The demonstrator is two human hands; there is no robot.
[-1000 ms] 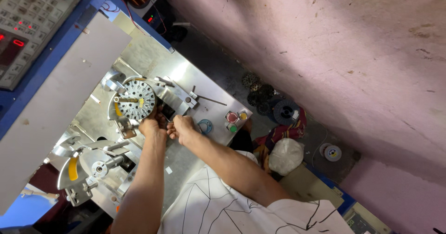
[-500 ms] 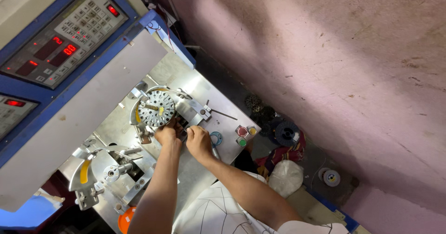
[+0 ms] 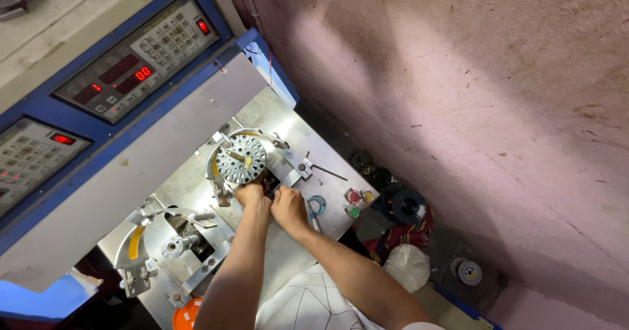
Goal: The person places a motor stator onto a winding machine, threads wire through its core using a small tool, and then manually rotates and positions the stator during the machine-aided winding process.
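A round slotted metal stator core [image 3: 241,159] sits on a winding machine's fixture above the steel work plate [image 3: 288,251]. My left hand [image 3: 252,196] presses against the fixture just below the core, fingers curled. Right beside it, my right hand [image 3: 288,209] is also curled at the fixture's lower edge. What the fingers pinch is hidden between the hands. A metal arm with a thin rod [image 3: 308,167] juts out to the right of the core.
A second winding station [image 3: 173,245] with a yellow guard stands at lower left. Blue control panels [image 3: 137,58] with keypads and red displays rise behind. Red, yellow and green buttons [image 3: 357,200] sit on the plate's right corner. Wire spools [image 3: 407,205] and a white bag [image 3: 407,264] lie on the floor.
The view has tilted up, so the machine and control panels appear lower and fuller. Both hands stay together at the fixture below the core.
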